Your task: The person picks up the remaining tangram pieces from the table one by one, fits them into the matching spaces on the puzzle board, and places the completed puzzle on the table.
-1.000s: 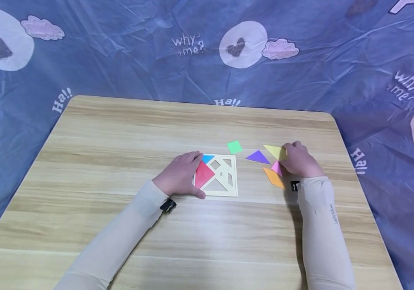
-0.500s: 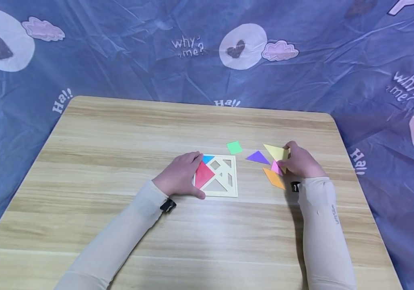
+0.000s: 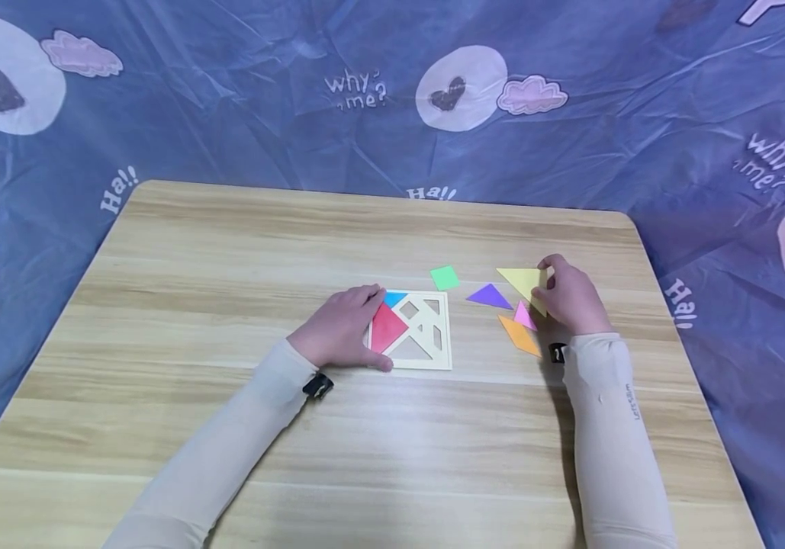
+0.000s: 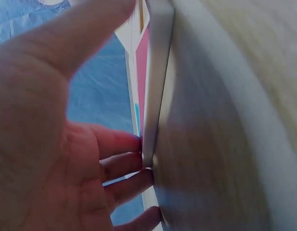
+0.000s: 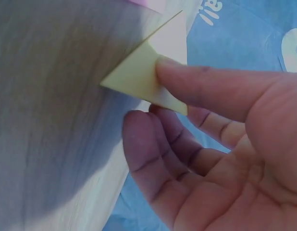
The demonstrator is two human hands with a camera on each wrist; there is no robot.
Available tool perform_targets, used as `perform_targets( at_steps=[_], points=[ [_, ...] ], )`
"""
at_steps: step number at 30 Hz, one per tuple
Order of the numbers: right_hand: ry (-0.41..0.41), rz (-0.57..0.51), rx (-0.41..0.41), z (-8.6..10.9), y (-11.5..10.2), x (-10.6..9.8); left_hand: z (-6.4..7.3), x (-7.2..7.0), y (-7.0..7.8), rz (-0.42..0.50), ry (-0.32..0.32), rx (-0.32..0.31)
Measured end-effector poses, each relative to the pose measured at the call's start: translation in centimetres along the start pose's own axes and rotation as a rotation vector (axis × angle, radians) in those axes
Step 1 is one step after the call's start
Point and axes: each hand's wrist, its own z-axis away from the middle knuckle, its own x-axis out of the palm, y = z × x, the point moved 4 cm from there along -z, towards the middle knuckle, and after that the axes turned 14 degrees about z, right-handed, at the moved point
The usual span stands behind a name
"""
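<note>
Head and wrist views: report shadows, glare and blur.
Head: mostly sharp, soft sheen on the table, shadow beside the right sleeve; left wrist: left hand dim, table blurred; right wrist: bluish cast, broad shadow over the table, yellow triangle brighter toward its top corner.

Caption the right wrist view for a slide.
Right hand pinching a yellow triangle over the wood-grain table.

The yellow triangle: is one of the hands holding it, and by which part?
Yes. The right hand pinches the yellow triangle at its right edge, as the head view shows it, with the thumb on its face.
</note>
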Motion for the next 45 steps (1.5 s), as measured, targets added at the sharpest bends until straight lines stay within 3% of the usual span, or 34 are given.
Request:
perform_targets(
  at_steps=[9, 25, 35, 45],
  points=[
    [0.03, 0.015, 0.001, 0.0, 0.0, -0.1, -0.4, -0.5, -0.3, -0.01, 0.026, 0.05],
    [0.073, -0.026, 0.089, 0.0, -0.1, -0.2, -0.2, -0.5, -0.6, 0.03, 0.028, 0.015],
    [0.236, -0.036, 0.032, 0.2, -0.5, -1.0, -0.2, -0.6, -0.5, 0.037, 0.015, 0.008],
    [0.275, -0.089, 0.027, 0.5, -2.0, -1.5, -0.2, -0.7, -0.6, 0.034, 0.013, 0.0]
  ],
)
